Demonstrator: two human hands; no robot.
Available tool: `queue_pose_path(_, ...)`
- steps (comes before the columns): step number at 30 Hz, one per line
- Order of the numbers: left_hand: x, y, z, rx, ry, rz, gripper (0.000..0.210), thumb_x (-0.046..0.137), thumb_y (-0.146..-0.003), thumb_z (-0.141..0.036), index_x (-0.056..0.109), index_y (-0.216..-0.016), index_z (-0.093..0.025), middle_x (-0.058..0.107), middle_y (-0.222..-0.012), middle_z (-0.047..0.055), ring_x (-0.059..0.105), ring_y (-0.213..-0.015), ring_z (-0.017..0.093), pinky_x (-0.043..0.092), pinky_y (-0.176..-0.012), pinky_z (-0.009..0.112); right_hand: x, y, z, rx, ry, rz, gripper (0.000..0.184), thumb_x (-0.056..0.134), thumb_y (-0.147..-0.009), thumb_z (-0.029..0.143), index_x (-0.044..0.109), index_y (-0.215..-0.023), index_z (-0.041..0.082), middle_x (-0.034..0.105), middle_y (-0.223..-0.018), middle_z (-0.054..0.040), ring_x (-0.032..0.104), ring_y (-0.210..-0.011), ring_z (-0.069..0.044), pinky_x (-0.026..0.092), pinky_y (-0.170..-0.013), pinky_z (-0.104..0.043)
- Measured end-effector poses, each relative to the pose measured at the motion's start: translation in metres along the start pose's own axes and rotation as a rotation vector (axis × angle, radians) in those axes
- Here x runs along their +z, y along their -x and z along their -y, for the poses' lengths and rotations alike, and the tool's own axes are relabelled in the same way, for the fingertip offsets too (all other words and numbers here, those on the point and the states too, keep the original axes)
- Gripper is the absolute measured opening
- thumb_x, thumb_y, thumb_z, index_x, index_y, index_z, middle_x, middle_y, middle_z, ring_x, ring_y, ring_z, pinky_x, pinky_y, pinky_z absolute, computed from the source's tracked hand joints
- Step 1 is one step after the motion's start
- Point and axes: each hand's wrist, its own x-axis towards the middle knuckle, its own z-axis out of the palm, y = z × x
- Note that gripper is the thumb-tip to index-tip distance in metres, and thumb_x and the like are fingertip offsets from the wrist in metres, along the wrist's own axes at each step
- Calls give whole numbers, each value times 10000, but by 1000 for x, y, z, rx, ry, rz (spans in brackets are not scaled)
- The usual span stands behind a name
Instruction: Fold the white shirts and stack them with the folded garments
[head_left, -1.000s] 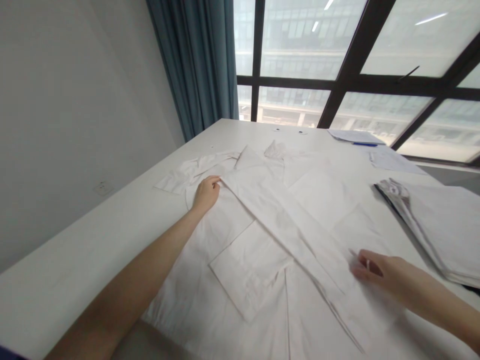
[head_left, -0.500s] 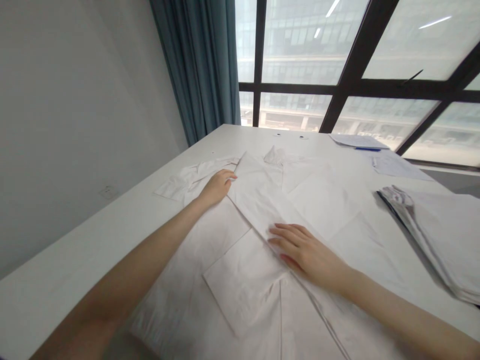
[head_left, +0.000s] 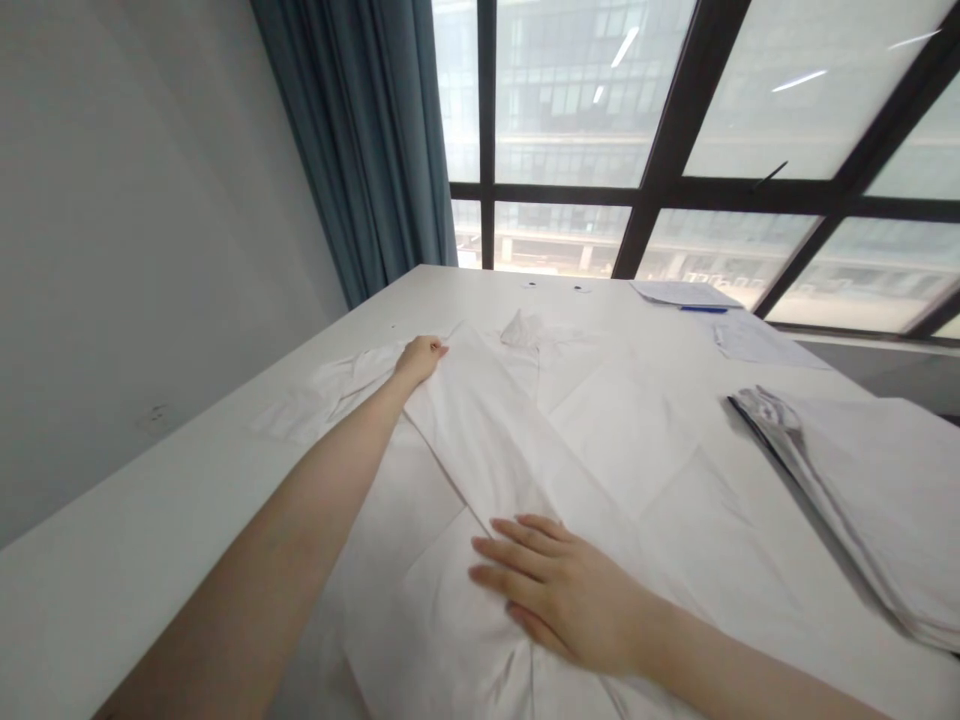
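Note:
A white coat (head_left: 487, 410) with patch pockets lies spread on the white table (head_left: 247, 410), its front edge running slantwise across the middle. At the far end, near the collar, my left hand (head_left: 420, 358) is closed in a pinch on the fabric's edge. My right hand (head_left: 562, 595) lies flat on the cloth nearer to me, fingers spread, just over the slanting front edge and the upper part of a pocket. A sleeve (head_left: 322, 395) lies crumpled to the left of my left hand. The coat's lower end runs out of view at the bottom.
A stack of folded white cloth (head_left: 862, 490) sits at the table's right side. Sheets of paper (head_left: 686, 293) and a blue pen (head_left: 703, 309) lie at the far right. A blue curtain (head_left: 360, 140) and windows stand behind the table, with a grey wall to the left.
My left hand has closed on the coat's edge near the collar. My right hand has slid down the fabric toward me and spread its fingers. The camera view has turned slightly right.

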Motion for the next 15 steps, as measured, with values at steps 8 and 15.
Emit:
queue_pose_path(8,6,13,-26,-20,-162,-99,328,380,-949,-236,592,-1184,-145,639,-1187,197,573,-1160,327,425,-958,447,1,1,-3,-16,-80,-11,493,347,-1020,357,340,-1501,250,299,-1585,-58,232,-1464,-216,226,-1194,-395)
queue_pose_path(15,30,67,-53,424,-305,21,383,359,-973,-293,492,-1304,-154,512,-1394,137,440,-1315,249,341,-1085,389,2,0,3,52,-51,-21,589,428,-991,368,284,-1523,158,274,-1580,-161,296,-1439,-248,266,-1177,-394)
